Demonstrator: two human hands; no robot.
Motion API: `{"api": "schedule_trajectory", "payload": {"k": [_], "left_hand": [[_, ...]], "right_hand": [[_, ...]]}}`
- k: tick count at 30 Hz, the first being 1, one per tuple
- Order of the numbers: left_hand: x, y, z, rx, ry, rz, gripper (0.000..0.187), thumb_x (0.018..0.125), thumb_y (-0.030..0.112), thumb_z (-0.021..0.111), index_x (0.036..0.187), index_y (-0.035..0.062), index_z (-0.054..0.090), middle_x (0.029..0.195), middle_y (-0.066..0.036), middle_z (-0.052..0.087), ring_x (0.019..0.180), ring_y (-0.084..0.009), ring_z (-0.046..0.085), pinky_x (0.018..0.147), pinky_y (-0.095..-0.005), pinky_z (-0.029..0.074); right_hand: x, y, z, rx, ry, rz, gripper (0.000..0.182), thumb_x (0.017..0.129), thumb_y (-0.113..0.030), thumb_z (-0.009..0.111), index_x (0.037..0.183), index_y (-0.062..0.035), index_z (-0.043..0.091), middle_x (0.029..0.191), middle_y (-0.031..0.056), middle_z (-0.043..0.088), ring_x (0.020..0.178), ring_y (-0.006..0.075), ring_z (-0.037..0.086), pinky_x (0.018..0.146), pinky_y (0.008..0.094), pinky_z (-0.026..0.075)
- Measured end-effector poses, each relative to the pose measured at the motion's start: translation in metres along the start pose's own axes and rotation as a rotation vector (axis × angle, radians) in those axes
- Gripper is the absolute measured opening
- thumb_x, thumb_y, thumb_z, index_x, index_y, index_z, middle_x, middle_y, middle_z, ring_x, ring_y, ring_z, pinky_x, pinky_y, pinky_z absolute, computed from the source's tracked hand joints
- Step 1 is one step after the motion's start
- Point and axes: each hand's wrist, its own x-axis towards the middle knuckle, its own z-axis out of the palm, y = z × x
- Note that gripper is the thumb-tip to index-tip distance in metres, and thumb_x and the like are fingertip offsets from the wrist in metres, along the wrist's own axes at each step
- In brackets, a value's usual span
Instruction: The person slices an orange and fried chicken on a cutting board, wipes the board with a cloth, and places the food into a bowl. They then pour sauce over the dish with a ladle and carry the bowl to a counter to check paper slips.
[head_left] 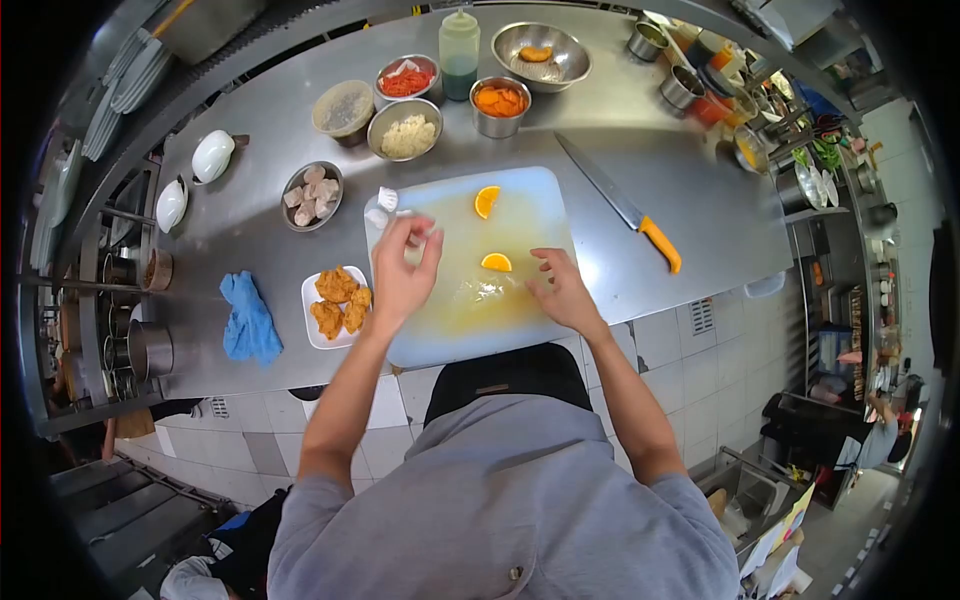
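Note:
My left hand (402,268) hovers over the left side of a pale cutting board (470,335), its fingers curled and the thumb apart, with nothing visible in its grasp. Close to its fingertips lie small white crumpled pieces (386,200), of a kind I cannot make out. At the board's right edge is my right hand (565,295), fingers apart and holding nothing. Nearest to it, an orange wedge (496,262) lies on the wet, yellow-stained surface. Another orange wedge (487,202) sits farther up the board.
A knife (610,190) with an orange handle lies right of the board. To the left are fried chicken pieces (338,285) on a white dish (312,305), a blue cloth (250,318) and a bowl of pale chunks (312,196). Bowls and a squeeze bottle (459,50) stand behind.

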Motion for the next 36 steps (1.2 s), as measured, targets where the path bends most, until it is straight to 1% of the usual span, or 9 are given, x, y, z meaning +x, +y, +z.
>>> {"api": "schedule_trajectory", "payload": {"k": [4, 8, 20, 23, 28, 29, 30, 32, 36], "left_hand": [[-0.094, -0.047, 0.006, -0.005, -0.008, -0.288, 0.011, 0.089, 0.005, 0.071, 0.097, -0.0002, 0.065, 0.087, -0.01, 0.065, 0.07, -0.0197, 0.059, 0.065, -0.0311, 0.049], [-0.146, -0.042, 0.011, 0.039, -0.038, -0.311, 0.011, 0.088, 0.002, 0.071, 0.096, 0.0004, 0.063, 0.088, -0.011, 0.064, 0.071, -0.0199, 0.06, 0.064, -0.0319, 0.049], [-0.142, -0.027, 0.085, 0.106, -0.073, -0.346, 0.021, 0.086, -0.002, 0.067, 0.105, 0.0027, 0.062, 0.099, -0.01, 0.062, 0.08, -0.0194, 0.059, 0.066, -0.0329, 0.047], [-0.13, -0.001, 0.103, 0.122, -0.095, -0.31, 0.02, 0.087, -0.001, 0.066, 0.106, 0.0006, 0.061, 0.098, -0.009, 0.061, 0.08, -0.0188, 0.057, 0.067, -0.0323, 0.046], [-0.14, 0.016, 0.12, 0.186, -0.063, -0.264, 0.018, 0.088, -0.001, 0.065, 0.106, -0.0005, 0.061, 0.096, -0.009, 0.06, 0.079, -0.0181, 0.057, 0.067, -0.0318, 0.046], [-0.146, 0.022, 0.123, 0.185, -0.046, -0.287, 0.018, 0.089, 0.0, 0.065, 0.106, -0.0005, 0.061, 0.096, -0.009, 0.06, 0.079, -0.018, 0.057, 0.067, -0.0318, 0.046], [-0.153, 0.028, 0.126, 0.186, -0.028, -0.317, 0.018, 0.089, 0.0, 0.065, 0.106, -0.0004, 0.061, 0.096, -0.009, 0.06, 0.079, -0.0178, 0.057, 0.067, -0.0318, 0.046], [-0.168, 0.033, 0.13, 0.199, 0.0, -0.339, 0.018, 0.089, 0.0, 0.066, 0.106, 0.0001, 0.061, 0.096, -0.009, 0.061, 0.08, -0.0175, 0.057, 0.066, -0.0317, 0.046], [-0.197, 0.036, 0.132, 0.214, 0.038, -0.426, 0.02, 0.087, 0.001, 0.068, 0.106, 0.0019, 0.062, 0.098, -0.01, 0.062, 0.082, -0.0191, 0.06, 0.066, -0.0324, 0.047]], "right_hand": [[0.0, 0.017, 0.041, -0.14, 0.058, -0.095, 0.047, 0.085, -0.012, 0.073, 0.128, -0.0024, 0.057, 0.12, 0.0191, 0.059, 0.106, 0.0367, 0.061, 0.09, 0.0432, 0.052], [0.026, 0.013, 0.06, -0.268, 0.103, -0.189, 0.037, 0.083, -0.009, 0.072, 0.118, -0.0029, 0.061, 0.112, 0.0197, 0.06, 0.103, 0.0398, 0.06, 0.09, 0.0465, 0.05], [0.039, 0.028, 0.082, -0.226, -0.097, -0.51, 0.037, 0.076, -0.005, 0.069, 0.112, -0.0058, 0.059, 0.104, 0.0187, 0.062, 0.103, 0.0402, 0.063, 0.086, 0.0492, 0.051], [0.023, 0.023, 0.053, -0.086, -0.18, -0.324, 0.033, 0.08, -0.006, 0.069, 0.112, -0.006, 0.058, 0.102, 0.0168, 0.063, 0.099, 0.039, 0.064, 0.084, 0.0467, 0.051], [-0.027, 0.112, -0.073, 0.373, 0.071, -0.318, 0.019, 0.089, -0.011, 0.07, 0.103, -0.0039, 0.061, 0.093, 0.01, 0.063, 0.086, 0.0233, 0.063, 0.08, 0.0374, 0.052], [-0.045, 0.136, -0.122, 0.367, 0.144, -0.067, 0.021, 0.091, -0.015, 0.071, 0.107, -0.0052, 0.061, 0.094, 0.0071, 0.064, 0.088, 0.0197, 0.064, 0.081, 0.0368, 0.053], [-0.061, 0.172, -0.171, 0.199, 0.257, -0.065, 0.021, 0.092, -0.019, 0.069, 0.106, -0.0055, 0.062, 0.092, 0.0099, 0.062, 0.087, 0.0245, 0.064, 0.08, 0.0379, 0.052], [-0.093, 0.198, -0.287, -0.128, 0.424, 0.361, 0.034, 0.091, -0.026, 0.073, 0.116, -0.0066, 0.06, 0.09, 0.01, 0.069, 0.081, 0.0257, 0.069, 0.074, 0.0386, 0.055], [-0.13, 0.291, -0.487, -0.6, 0.754, 0.258, 0.043, 0.089, -0.031, 0.076, 0.115, 0.0007, 0.063, 0.094, 0.0218, 0.069, 0.096, 0.0374, 0.067, 0.088, 0.0447, 0.053]]}}
